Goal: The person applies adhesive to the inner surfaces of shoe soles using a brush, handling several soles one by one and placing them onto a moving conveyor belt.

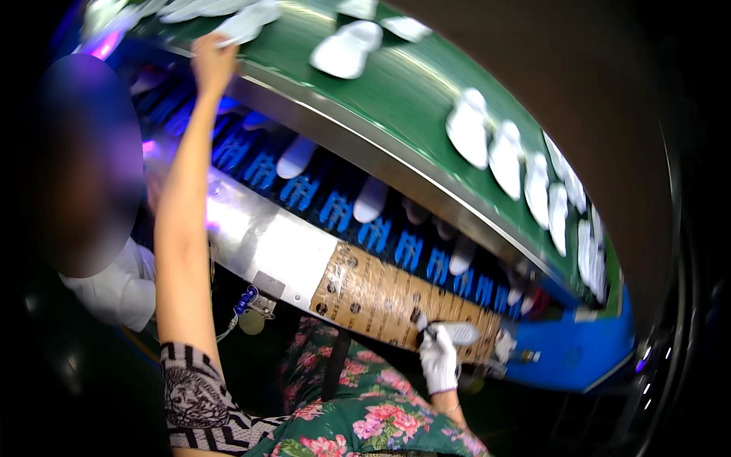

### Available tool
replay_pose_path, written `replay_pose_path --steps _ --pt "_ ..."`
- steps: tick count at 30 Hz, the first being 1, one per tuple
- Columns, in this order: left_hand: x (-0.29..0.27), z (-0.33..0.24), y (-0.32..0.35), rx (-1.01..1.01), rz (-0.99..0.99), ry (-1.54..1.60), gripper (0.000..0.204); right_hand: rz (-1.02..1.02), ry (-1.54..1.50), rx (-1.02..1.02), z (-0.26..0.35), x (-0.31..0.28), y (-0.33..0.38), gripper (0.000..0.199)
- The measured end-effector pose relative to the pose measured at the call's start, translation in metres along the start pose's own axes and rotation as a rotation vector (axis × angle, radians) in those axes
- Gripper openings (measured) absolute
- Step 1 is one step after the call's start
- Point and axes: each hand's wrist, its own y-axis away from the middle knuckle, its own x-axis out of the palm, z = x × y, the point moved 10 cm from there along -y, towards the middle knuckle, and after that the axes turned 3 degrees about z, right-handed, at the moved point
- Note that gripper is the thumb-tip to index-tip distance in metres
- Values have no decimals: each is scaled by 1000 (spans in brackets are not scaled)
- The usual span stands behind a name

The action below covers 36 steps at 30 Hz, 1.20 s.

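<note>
Reaching far up, the left hand (pixel 213 61) touches a white sole (pixel 247 27) on the green belt (pixel 396 99), its fingers bent onto the sole's near edge; whether they have closed on it I cannot tell. The gloved right hand (pixel 439 358) is clenched around another white sole (pixel 457 333), held low against the perforated brown board (pixel 381 297).

To do this well, I judge that the upper sole should be pinched firmly at its edge and lifted clear without nudging its neighbours, while the right hand keeps its own piece steady.

More white soles ride the belt toward the right, in a close row. Below the belt's steel rim (pixel 365 156) runs a dark lower track (pixel 335 206) with blue clips, some carrying white pieces. A blue housing (pixel 571 350) closes the right end. At left sits a person in white (pixel 114 289); purple light glows there, and the room beyond is dark.
</note>
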Motion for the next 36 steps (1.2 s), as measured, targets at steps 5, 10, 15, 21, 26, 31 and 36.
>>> replay_pose_path --steps 5,10,15,21,26,31,36 --pt "-72 3 70 -97 -147 65 27 14 -103 45 1 -14 -8 19" --pt "-152 -19 181 -565 -200 342 34 110 -230 5 22 -38 -17 17" --pt "-180 -82 263 -903 -66 949 46 126 -316 48 48 -18 -5 14" --pt "-105 -274 426 -1485 857 1131 41 367 -307 111 67 27 26 22" --pt "-93 -412 522 -1766 1272 1534 49 490 -145 74 82 64 44 22" --pt "-158 -504 517 -2236 1243 1977 95 545 -85 31 103 75 50 20" --pt "-167 -527 497 -2027 1362 2058 106 581 51 -109 128 84 59 16"
